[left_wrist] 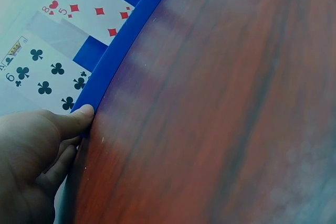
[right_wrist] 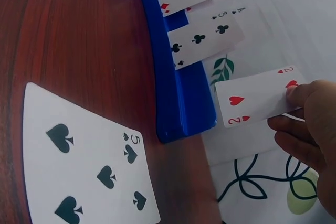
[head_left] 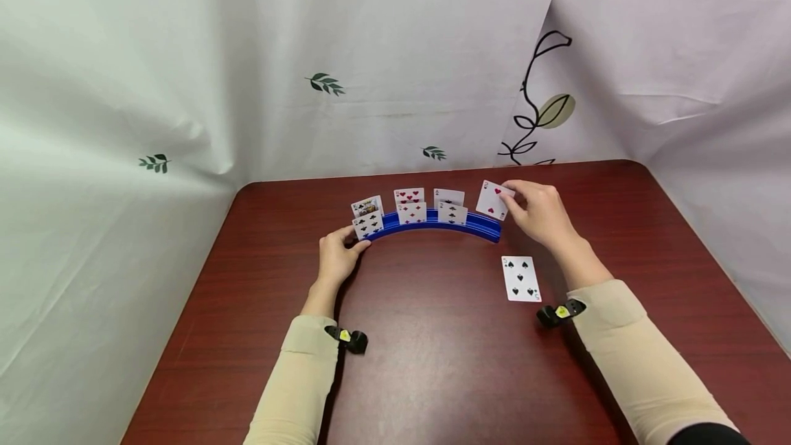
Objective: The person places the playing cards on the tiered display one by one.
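A curved blue card holder [head_left: 483,226] stands toward the back of the table. My left hand [head_left: 336,257] grips its left end, thumb on the front edge [left_wrist: 84,113]. Between the thumb and fingers of my right hand [head_left: 544,213] is the two of hearts [right_wrist: 257,95], tilted, close over the holder's right end. In the holder's front row stand a clubs card [left_wrist: 50,77], the five of diamonds [head_left: 412,213] and the three of clubs [head_left: 452,213]. Behind them rise a king [head_left: 367,206], the eight of hearts [head_left: 409,195] and an ace [head_left: 448,195].
The five of spades [head_left: 521,279] lies face up on the reddish-brown table [head_left: 432,362], nearer than the holder's right end. A white curtain [head_left: 395,40] with leaf prints hangs along the back and sides. Each wrist wears a small black camera [head_left: 355,342].
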`<state>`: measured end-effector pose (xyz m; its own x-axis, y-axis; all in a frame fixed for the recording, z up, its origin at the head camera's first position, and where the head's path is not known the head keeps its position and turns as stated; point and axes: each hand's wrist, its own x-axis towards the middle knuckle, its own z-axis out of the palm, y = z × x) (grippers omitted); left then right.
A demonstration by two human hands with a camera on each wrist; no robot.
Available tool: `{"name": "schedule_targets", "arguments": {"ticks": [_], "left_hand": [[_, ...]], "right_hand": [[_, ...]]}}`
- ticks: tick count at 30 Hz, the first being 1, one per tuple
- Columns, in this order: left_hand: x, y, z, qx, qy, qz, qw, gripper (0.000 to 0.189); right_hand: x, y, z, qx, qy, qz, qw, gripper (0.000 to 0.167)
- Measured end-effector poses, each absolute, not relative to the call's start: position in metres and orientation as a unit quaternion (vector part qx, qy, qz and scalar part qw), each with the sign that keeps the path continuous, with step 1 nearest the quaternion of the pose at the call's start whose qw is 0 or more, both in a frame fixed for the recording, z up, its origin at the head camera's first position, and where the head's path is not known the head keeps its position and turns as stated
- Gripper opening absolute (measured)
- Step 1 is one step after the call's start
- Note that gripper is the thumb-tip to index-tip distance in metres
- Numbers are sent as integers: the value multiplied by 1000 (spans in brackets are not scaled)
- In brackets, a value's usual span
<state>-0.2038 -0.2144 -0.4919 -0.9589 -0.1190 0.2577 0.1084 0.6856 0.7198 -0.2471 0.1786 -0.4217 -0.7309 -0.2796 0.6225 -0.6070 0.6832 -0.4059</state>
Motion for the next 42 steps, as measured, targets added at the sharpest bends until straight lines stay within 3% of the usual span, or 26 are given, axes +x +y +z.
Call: {"name": "schedule_targets", "arguments": {"ticks": [28,42], "left_hand": [[-203,-214,-490,7,-906,-400,139,37],[-203,-215,-492,6,-907,-398,140,37]], "right_hand": [[-246,174,-427,289,-869,321,241,15],[-244,183,-436,282,-887,322,174,28]]}}
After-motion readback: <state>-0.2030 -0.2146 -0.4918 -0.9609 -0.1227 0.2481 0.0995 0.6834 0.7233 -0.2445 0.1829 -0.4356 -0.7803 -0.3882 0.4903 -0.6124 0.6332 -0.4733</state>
